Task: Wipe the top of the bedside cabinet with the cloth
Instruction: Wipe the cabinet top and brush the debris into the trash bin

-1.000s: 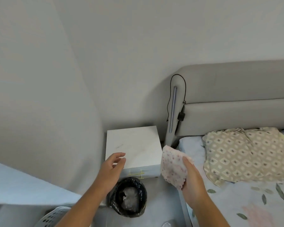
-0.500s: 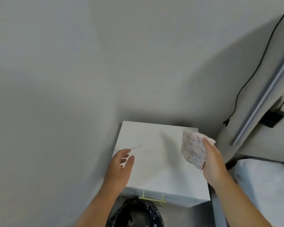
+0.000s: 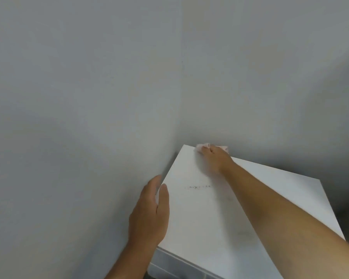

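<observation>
The white bedside cabinet (image 3: 210, 218) stands in the room corner, its flat top filling the lower right of the head view. My right hand (image 3: 216, 160) presses the pale pink dotted cloth (image 3: 201, 147) onto the far edge of the top, near the back wall; most of the cloth is hidden under the hand. My left hand (image 3: 149, 214) rests flat against the cabinet's left edge, fingers together and straight, holding nothing. A thin line of dark specks (image 3: 197, 187) lies on the top between the two hands.
Plain grey walls (image 3: 89, 97) meet in a corner right behind and to the left of the cabinet. The drawer front (image 3: 169, 266) shows at the bottom edge of the view.
The view has closed in on the cabinet. My right hand has gone from holding the cloth above the right side to pressing it on the far edge. My left hand sits at the left edge.
</observation>
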